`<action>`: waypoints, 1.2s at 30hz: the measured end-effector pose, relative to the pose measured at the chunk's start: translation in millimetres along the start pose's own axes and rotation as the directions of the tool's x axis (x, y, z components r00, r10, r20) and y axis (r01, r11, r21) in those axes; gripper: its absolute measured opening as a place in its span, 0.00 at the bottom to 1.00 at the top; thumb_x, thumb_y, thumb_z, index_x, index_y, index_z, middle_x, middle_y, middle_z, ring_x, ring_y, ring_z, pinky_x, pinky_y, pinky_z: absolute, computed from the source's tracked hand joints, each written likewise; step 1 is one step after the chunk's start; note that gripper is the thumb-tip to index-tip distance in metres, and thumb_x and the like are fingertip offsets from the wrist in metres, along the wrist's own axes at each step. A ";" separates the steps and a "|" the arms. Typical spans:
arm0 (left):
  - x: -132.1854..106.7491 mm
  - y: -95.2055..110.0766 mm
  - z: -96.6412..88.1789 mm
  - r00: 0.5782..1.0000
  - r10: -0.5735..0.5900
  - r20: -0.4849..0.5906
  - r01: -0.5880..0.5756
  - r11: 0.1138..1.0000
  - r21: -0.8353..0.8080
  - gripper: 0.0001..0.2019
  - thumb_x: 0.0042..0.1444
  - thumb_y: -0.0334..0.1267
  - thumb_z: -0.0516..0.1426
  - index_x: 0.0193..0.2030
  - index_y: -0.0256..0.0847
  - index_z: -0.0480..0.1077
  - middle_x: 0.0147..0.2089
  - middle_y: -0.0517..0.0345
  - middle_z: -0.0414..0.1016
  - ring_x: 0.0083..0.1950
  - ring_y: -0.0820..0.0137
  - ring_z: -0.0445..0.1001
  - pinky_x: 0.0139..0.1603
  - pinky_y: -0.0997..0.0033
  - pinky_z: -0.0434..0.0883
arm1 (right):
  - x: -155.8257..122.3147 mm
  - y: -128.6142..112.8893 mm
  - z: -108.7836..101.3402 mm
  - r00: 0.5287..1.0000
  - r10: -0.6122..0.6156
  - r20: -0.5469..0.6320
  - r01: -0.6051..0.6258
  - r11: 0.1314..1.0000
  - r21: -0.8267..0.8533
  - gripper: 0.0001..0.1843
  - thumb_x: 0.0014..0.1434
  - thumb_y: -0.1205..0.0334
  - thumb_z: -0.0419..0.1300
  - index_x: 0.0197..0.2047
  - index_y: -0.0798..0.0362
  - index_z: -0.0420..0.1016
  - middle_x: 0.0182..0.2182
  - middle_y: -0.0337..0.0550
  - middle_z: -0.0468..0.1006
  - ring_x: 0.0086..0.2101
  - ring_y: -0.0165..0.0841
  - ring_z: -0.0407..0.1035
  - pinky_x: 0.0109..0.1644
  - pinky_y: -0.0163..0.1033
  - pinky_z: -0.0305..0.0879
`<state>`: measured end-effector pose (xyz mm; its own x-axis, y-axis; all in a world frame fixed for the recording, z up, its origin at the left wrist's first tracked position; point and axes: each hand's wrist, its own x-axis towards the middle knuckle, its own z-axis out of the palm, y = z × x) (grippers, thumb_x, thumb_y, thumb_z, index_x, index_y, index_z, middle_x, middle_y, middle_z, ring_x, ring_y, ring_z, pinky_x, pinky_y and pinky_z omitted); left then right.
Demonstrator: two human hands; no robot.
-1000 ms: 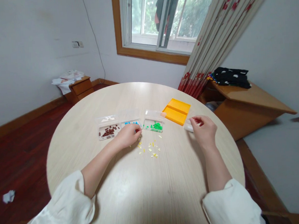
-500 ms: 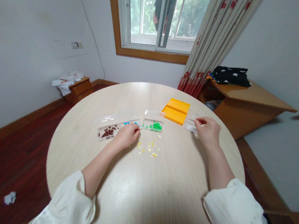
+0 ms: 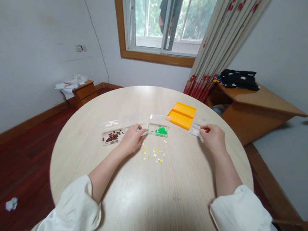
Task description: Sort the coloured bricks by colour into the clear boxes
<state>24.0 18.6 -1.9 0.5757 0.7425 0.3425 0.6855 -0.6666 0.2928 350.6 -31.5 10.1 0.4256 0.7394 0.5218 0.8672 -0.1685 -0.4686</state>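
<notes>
On the table (image 3: 155, 200), one clear box (image 3: 107, 143) holds brown bits (image 3: 114, 136); a second box (image 3: 127, 128) lies under the left hand (image 3: 131, 138), grip unclear. Next, many yellow bits (image 3: 159, 160), a third box (image 3: 158, 117) with green bits (image 3: 162, 131), one orange tray (image 3: 181, 118), a fourth box (image 3: 194, 131) at the right hand (image 3: 213, 137), fingertips bunched, pinch unclear.

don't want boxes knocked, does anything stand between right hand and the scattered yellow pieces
Nothing visible stands between the right hand and the yellow pieces; the box of green pieces sits beyond that path.
</notes>
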 end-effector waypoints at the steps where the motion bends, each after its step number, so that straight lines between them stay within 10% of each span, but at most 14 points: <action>1: -0.4 -0.7 1.4 1.000 0.014 0.000 -0.014 1.000 0.018 0.16 0.58 0.31 0.51 0.52 0.40 0.68 0.49 0.47 0.66 0.48 0.62 0.65 0.50 0.61 0.65 | -0.3 0.2 0.6 1.000 0.010 0.027 -0.009 1.000 -0.007 0.11 0.43 0.64 0.53 0.26 0.57 0.76 0.24 0.48 0.74 0.26 0.36 0.65 0.34 0.42 0.61; 17: -0.9 1.7 6.1 0.998 0.059 0.004 -0.059 0.992 0.112 0.15 0.59 0.33 0.51 0.52 0.42 0.67 0.48 0.48 0.66 0.48 0.61 0.64 0.48 0.60 0.65 | -1.4 -7.8 -0.8 0.971 0.126 0.206 -0.102 0.987 -0.120 0.14 0.47 0.66 0.56 0.34 0.60 0.79 0.29 0.50 0.79 0.30 0.37 0.70 0.38 0.38 0.62; 36: 4.1 -2.4 -4.4 0.987 -0.160 -0.005 0.159 0.981 0.113 0.07 0.59 0.35 0.51 0.36 0.37 0.69 0.38 0.50 0.69 0.41 0.64 0.68 0.42 0.67 0.64 | -1.1 -5.6 0.8 0.942 0.171 0.289 -0.124 0.977 -0.174 0.15 0.50 0.64 0.57 0.39 0.60 0.79 0.32 0.53 0.80 0.32 0.39 0.72 0.39 0.39 0.63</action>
<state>22.8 22.9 2.7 0.4566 0.8391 0.2957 0.8144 -0.5280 0.2408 345.1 -30.9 11.6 0.4746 0.8558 0.2056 0.8393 -0.3697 -0.3986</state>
